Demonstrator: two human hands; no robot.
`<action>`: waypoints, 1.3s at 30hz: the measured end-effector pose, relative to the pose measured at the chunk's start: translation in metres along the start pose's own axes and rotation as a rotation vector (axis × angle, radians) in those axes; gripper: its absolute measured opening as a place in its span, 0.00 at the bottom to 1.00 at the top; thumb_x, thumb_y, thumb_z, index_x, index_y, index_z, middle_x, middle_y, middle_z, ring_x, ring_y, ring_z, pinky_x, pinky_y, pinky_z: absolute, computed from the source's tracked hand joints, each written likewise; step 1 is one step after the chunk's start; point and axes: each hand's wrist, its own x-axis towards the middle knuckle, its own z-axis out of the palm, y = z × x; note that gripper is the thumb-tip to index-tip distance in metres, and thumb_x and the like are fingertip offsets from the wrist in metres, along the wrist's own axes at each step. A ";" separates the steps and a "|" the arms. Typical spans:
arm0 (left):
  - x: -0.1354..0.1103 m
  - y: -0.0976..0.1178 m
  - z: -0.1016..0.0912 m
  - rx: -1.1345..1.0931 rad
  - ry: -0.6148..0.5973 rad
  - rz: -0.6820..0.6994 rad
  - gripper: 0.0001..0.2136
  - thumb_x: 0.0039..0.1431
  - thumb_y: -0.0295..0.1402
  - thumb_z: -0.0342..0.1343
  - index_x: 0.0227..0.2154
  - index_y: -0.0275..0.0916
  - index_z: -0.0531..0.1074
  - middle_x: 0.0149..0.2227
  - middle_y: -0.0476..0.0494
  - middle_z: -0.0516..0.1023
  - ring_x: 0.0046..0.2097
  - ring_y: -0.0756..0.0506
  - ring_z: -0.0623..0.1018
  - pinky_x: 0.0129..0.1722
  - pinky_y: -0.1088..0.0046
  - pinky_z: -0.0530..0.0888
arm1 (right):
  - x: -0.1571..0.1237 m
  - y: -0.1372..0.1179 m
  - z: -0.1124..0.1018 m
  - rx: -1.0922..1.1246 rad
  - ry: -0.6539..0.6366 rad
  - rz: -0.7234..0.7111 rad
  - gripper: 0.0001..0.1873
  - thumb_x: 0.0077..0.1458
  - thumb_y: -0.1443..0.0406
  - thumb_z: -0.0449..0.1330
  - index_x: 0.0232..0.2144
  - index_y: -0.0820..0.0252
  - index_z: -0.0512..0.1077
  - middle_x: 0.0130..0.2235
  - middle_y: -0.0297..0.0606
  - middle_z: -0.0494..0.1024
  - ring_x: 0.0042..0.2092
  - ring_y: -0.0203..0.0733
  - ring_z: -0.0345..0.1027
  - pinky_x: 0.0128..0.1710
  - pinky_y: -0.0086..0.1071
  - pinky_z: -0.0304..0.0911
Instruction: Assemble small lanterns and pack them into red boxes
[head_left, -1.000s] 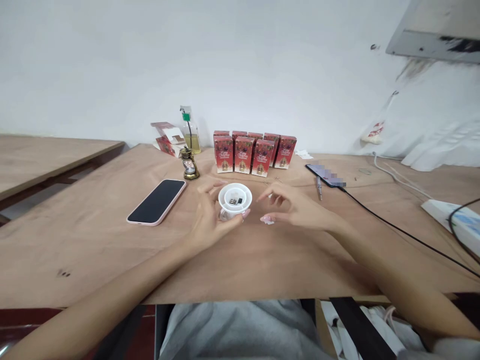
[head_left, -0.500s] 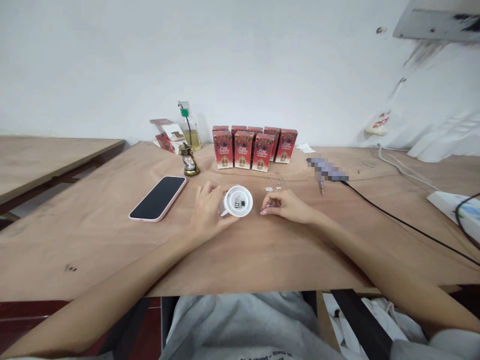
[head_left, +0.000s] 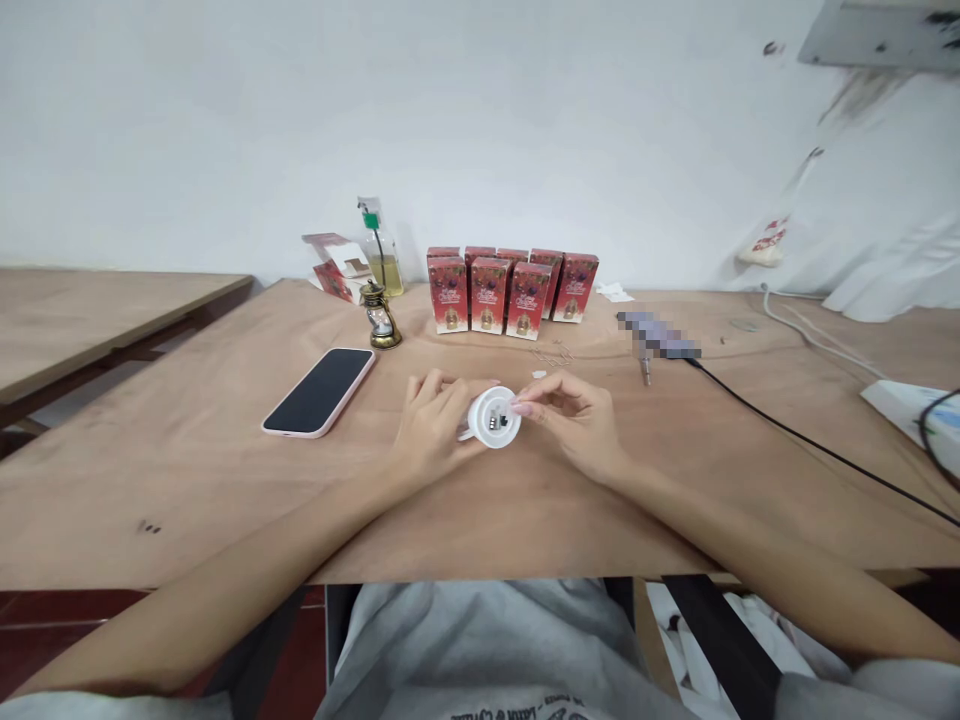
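Note:
My left hand [head_left: 431, 420] is wrapped round a small white round casing [head_left: 516, 430] with a small handle-like loop at its left. Its open end is turned up toward me, showing small metal and dark parts inside. At the casing's upper right rim, my right hand [head_left: 574, 415] is closed in a pinch of thumb and forefinger. What the fingertips hold, if anything, is too small to make out. A small white piece [head_left: 538, 374] lies on the table just beyond the right hand, near several thin wire pieces [head_left: 553, 354].
A phone [head_left: 320, 392] lies left, with a bronze lantern [head_left: 382, 318] behind it. Several red boxes [head_left: 489, 295] stand by the wall, near a pump bottle [head_left: 385, 268] and an opened box [head_left: 334, 268]. Rightward lie a blurred-out device [head_left: 660, 335] and a black cable [head_left: 795, 425].
My right hand has come left to the casing's rim. My left hand has brought the casing slightly right and nearer. One of two white pieces on the table no longer shows.

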 end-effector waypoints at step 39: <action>0.000 0.011 -0.001 0.005 0.039 0.001 0.16 0.58 0.42 0.55 0.47 0.41 0.70 0.38 0.46 0.80 0.37 0.43 0.71 0.34 0.65 0.56 | -0.018 0.012 0.022 0.028 0.089 0.014 0.11 0.48 0.56 0.66 0.26 0.56 0.71 0.39 0.37 0.66 0.43 0.40 0.66 0.46 0.38 0.63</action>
